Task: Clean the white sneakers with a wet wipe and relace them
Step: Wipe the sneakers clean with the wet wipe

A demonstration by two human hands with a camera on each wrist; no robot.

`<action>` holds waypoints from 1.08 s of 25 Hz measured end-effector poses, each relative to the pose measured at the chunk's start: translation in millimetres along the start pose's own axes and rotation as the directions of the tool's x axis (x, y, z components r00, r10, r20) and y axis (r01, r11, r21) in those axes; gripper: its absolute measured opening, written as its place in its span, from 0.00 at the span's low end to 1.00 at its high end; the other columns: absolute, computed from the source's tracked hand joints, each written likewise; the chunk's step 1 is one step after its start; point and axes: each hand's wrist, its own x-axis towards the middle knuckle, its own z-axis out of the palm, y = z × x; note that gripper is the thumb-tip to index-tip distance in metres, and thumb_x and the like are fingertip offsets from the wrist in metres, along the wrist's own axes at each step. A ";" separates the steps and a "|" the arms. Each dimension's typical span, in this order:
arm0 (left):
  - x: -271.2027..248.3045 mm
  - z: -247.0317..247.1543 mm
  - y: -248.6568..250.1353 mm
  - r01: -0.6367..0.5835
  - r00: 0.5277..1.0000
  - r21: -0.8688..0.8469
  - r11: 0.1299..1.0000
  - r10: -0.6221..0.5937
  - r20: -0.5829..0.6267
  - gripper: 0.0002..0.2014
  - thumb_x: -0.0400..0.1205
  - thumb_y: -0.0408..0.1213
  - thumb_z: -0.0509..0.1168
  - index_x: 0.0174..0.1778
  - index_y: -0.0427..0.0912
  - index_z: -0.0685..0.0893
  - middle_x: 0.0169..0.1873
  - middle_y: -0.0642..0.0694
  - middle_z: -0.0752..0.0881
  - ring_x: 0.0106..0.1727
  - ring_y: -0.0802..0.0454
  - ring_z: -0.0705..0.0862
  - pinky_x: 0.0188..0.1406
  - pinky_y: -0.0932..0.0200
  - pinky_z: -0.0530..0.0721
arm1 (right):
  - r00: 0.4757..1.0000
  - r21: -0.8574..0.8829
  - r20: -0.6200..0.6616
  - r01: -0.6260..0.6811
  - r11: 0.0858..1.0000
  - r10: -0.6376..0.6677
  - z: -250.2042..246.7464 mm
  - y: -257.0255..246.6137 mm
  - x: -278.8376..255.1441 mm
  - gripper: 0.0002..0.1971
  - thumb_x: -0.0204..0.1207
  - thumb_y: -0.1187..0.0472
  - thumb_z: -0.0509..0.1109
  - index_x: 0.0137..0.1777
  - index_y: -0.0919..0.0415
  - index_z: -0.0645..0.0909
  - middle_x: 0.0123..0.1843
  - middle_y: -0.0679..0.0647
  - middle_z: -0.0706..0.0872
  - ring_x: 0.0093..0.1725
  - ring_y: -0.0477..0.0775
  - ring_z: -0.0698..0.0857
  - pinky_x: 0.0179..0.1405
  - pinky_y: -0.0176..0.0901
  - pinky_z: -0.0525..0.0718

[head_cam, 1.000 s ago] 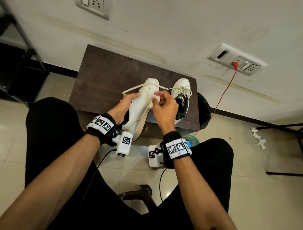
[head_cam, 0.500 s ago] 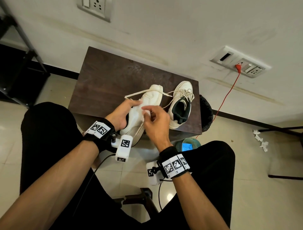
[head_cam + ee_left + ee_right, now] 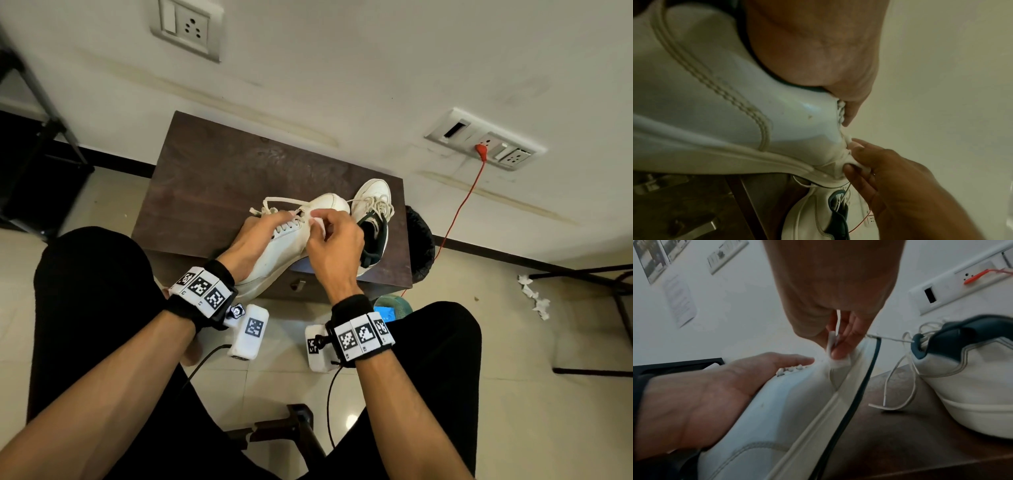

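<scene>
At the table's (image 3: 219,178) near edge, the sneaker (image 3: 291,246) is gripped by the left hand (image 3: 255,236) through its collar; a soft, limp wipe (image 3: 838,363) is pinched by the right hand (image 3: 334,245) against the toe. The shoe seems light and stiff-soled, best held there.

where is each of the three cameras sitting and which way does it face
Head: worn on the head, facing down at the table; both forearms and knees show.
Left wrist: looks along the left hand on the held sneaker.
Right wrist: looks along the right hand pinching the wipe.
All views share that sneaker and wipe.
</scene>
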 end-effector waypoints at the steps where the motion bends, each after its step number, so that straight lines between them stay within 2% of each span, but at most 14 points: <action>1: -0.7 0.3 -0.6 -0.014 1.000 0.048 0.999 0.015 -0.018 0.16 0.81 0.49 0.70 0.53 0.40 0.93 0.47 0.42 0.95 0.52 0.40 0.92 0.58 0.46 0.86 | 0.998 -0.039 0.048 -0.035 0.999 0.037 -5.7 -1.1 3.8 0.10 0.81 0.65 0.74 0.59 0.57 0.93 0.54 0.53 0.94 0.53 0.53 0.91 0.55 0.45 0.88; 3: -1.2 0.6 -1.3 -0.041 0.998 0.187 0.981 0.049 -0.040 0.15 0.81 0.51 0.66 0.44 0.43 0.90 0.40 0.48 0.91 0.46 0.46 0.86 0.52 0.48 0.81 | 0.979 -0.122 0.153 -0.119 0.985 0.138 -16.3 -5.2 17.5 0.13 0.79 0.67 0.73 0.62 0.58 0.92 0.56 0.57 0.94 0.58 0.57 0.91 0.55 0.40 0.82; 4: -2.6 1.0 -1.9 -0.058 0.997 0.251 0.966 0.068 -0.030 0.14 0.79 0.53 0.65 0.40 0.45 0.85 0.36 0.49 0.85 0.43 0.47 0.81 0.49 0.47 0.77 | 0.963 -0.174 0.204 -0.139 0.975 0.174 -21.2 -8.0 25.4 0.16 0.79 0.67 0.72 0.66 0.60 0.91 0.60 0.59 0.93 0.61 0.60 0.90 0.57 0.41 0.82; 7: -4.1 2.1 -4.1 -0.123 0.992 0.379 0.917 0.110 0.055 0.14 0.77 0.56 0.63 0.37 0.50 0.73 0.34 0.48 0.70 0.39 0.48 0.69 0.44 0.46 0.68 | 0.938 -0.217 0.291 -0.128 0.968 0.189 -26.2 -16.7 47.3 0.27 0.80 0.67 0.71 0.80 0.61 0.81 0.73 0.60 0.89 0.74 0.60 0.85 0.74 0.47 0.81; 9: -4.0 2.9 -5.5 -0.132 0.991 0.435 0.891 0.103 0.090 0.17 0.75 0.59 0.62 0.36 0.48 0.74 0.34 0.49 0.74 0.40 0.47 0.71 0.45 0.45 0.71 | 0.964 -0.071 0.242 -0.093 0.993 0.107 -25.5 -18.9 54.1 0.27 0.83 0.68 0.72 0.82 0.58 0.79 0.73 0.57 0.89 0.72 0.56 0.87 0.75 0.49 0.83; 10: -2.6 2.4 -7.0 -0.118 0.992 0.439 0.891 0.088 0.087 0.20 0.74 0.61 0.62 0.36 0.45 0.77 0.35 0.51 0.80 0.41 0.46 0.76 0.49 0.45 0.76 | 0.982 -0.003 0.180 -0.063 0.998 0.062 -25.1 -17.1 55.2 0.25 0.83 0.68 0.72 0.80 0.57 0.81 0.71 0.56 0.90 0.69 0.54 0.88 0.74 0.50 0.85; 12: 0.0 1.7 -8.9 -0.070 0.997 0.403 0.913 0.051 0.059 0.28 0.74 0.65 0.60 0.50 0.45 0.89 0.51 0.50 0.91 0.56 0.45 0.86 0.66 0.39 0.81 | 0.998 0.068 0.062 -0.033 0.997 0.028 -27.8 -10.0 51.4 0.19 0.83 0.68 0.72 0.72 0.55 0.87 0.66 0.53 0.91 0.64 0.51 0.90 0.68 0.54 0.89; 14: -0.5 0.0 -6.2 -0.036 0.999 0.304 0.952 0.025 0.043 0.31 0.75 0.67 0.59 0.56 0.46 0.91 0.57 0.48 0.93 0.62 0.46 0.88 0.71 0.39 0.80 | 0.999 0.064 0.000 -0.042 0.997 0.042 -33.6 0.8 40.9 0.15 0.82 0.67 0.74 0.65 0.53 0.91 0.61 0.48 0.92 0.59 0.51 0.91 0.64 0.56 0.90; 16: 0.2 -1.0 -1.5 -0.016 0.999 0.180 0.984 0.011 0.032 0.27 0.77 0.63 0.60 0.51 0.44 0.92 0.52 0.46 0.95 0.60 0.43 0.90 0.66 0.42 0.82 | 0.996 0.046 -0.051 -0.064 0.997 0.066 -43.7 12.9 28.4 0.14 0.81 0.66 0.74 0.61 0.51 0.92 0.58 0.44 0.92 0.57 0.50 0.91 0.63 0.56 0.90; 18: -1.5 -0.7 4.0 -0.009 1.000 0.084 0.996 0.007 0.016 0.19 0.82 0.54 0.59 0.45 0.43 0.88 0.45 0.43 0.93 0.52 0.40 0.88 0.55 0.46 0.82 | 0.993 0.074 -0.081 -0.081 0.994 0.086 -50.6 22.8 19.1 0.13 0.80 0.65 0.74 0.59 0.50 0.92 0.57 0.42 0.93 0.57 0.47 0.91 0.63 0.56 0.91; 20: -5.5 1.1 9.8 -0.008 0.999 0.010 1.000 0.008 0.036 0.15 0.85 0.47 0.59 0.49 0.41 0.86 0.43 0.39 0.90 0.46 0.41 0.86 0.47 0.50 0.81 | 0.991 0.106 -0.095 -0.087 0.991 0.097 -52.0 24.7 14.2 0.12 0.81 0.64 0.75 0.60 0.50 0.92 0.57 0.42 0.93 0.53 0.46 0.91 0.58 0.54 0.92; 22: -9.9 3.8 15.6 -0.022 0.997 -0.028 0.999 0.024 0.067 0.14 0.86 0.45 0.61 0.53 0.40 0.87 0.42 0.40 0.90 0.42 0.44 0.87 0.41 0.55 0.83 | 0.988 0.150 -0.134 -0.060 0.987 0.081 -51.4 20.6 16.3 0.11 0.81 0.65 0.76 0.60 0.52 0.92 0.57 0.43 0.92 0.50 0.47 0.90 0.52 0.52 0.92; 25: -12.4 4.3 22.8 -0.039 0.995 -0.049 0.998 0.043 0.094 0.15 0.85 0.48 0.69 0.53 0.39 0.92 0.45 0.41 0.95 0.42 0.47 0.93 0.42 0.57 0.88 | 0.979 0.165 -0.204 0.011 0.986 0.023 -51.2 7.3 21.0 0.10 0.81 0.64 0.76 0.60 0.53 0.92 0.56 0.44 0.91 0.52 0.49 0.90 0.51 0.49 0.91; 27: -11.7 5.7 24.8 -0.048 0.995 -0.074 0.996 0.054 0.081 0.14 0.85 0.48 0.71 0.52 0.40 0.94 0.45 0.40 0.95 0.41 0.47 0.93 0.42 0.57 0.89 | 0.980 0.126 -0.197 0.043 0.991 -0.018 -50.8 0.1 18.5 0.10 0.81 0.64 0.75 0.60 0.54 0.92 0.56 0.45 0.91 0.52 0.46 0.89 0.49 0.46 0.90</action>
